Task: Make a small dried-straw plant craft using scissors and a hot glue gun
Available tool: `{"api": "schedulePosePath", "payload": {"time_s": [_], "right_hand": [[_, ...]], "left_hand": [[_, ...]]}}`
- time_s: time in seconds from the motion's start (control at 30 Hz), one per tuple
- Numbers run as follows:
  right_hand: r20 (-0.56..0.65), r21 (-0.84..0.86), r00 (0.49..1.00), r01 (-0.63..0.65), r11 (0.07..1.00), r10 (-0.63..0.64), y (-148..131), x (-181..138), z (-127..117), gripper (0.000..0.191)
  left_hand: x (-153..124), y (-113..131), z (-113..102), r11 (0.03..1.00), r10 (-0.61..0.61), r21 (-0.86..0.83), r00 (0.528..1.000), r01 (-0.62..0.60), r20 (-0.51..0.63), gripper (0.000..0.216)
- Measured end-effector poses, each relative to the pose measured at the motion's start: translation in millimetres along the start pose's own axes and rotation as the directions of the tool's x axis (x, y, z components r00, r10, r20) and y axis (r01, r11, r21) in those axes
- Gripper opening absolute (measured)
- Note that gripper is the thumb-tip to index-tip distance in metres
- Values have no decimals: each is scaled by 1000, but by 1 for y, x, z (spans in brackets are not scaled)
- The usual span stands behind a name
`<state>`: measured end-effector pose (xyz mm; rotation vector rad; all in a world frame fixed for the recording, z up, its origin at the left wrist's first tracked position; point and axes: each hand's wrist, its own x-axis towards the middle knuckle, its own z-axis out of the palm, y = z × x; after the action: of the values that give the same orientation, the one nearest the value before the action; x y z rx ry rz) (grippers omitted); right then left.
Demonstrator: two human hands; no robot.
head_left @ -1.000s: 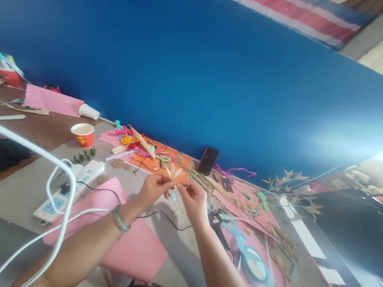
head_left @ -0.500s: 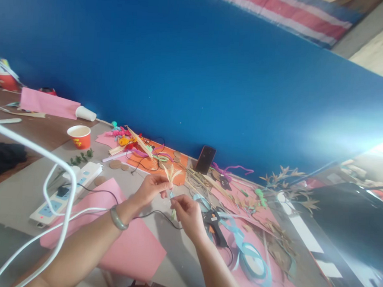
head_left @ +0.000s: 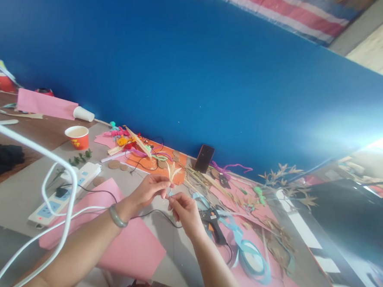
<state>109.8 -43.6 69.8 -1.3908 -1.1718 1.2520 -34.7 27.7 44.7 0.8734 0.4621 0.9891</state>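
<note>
My left hand [head_left: 152, 188] pinches a small pale dried-leaf sprig [head_left: 173, 172] between thumb and fingers, its pointed blades spreading upward. A greyish-green bangle [head_left: 118, 217] is on that wrist. Close beside it, my right hand [head_left: 184, 209] has its thumb and fingertips pressed together just below the sprig. A bit of light blue shows between the two hands, but what the right fingertips pinch is too small to make out. To the right of that hand lie a black glue gun [head_left: 215, 225] and a roll of light blue ribbon [head_left: 252, 260].
A white power strip [head_left: 65, 194], pink paper [head_left: 133, 248] and a red paper cup [head_left: 77, 137] are on the left. A white cable [head_left: 70, 183] loops across the near left. Behind are pipe cleaners [head_left: 123, 137], a phone [head_left: 205, 158] and dried stems [head_left: 234, 191] against a blue partition [head_left: 182, 73].
The right fingertips have come slightly nearer the left hand, under the sprig. The left hand keeps its hold on the sprig. The whole view has shifted a little.
</note>
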Motion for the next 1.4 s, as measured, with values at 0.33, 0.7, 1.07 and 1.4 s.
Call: {"api": "schedulePosePath", "payload": {"time_s": [0.33, 0.7, 1.07, 1.4], "right_hand": [[18, -347, 993, 112, 931, -112, 8, -11, -7, 26], [-398, -898, 917, -381, 220, -38, 23, -53, -129, 26], [-360, -878, 931, -361, 315, 62, 50, -47, -145, 20], [-286, -704, 952, -288, 649, 112, 69, -41, -156, 11]], "left_hand": [[-1, -2, 1, 1000, 16, 8, 1000, -16, -9, 18], [1, -2, 0, 1000, -16, -13, 995, 15, -94, 25], [3, -4, -5, 1000, -6, -18, 994, 4, -107, 26], [2, 0, 1, 999, 11, -33, 990, -16, -143, 31]]}}
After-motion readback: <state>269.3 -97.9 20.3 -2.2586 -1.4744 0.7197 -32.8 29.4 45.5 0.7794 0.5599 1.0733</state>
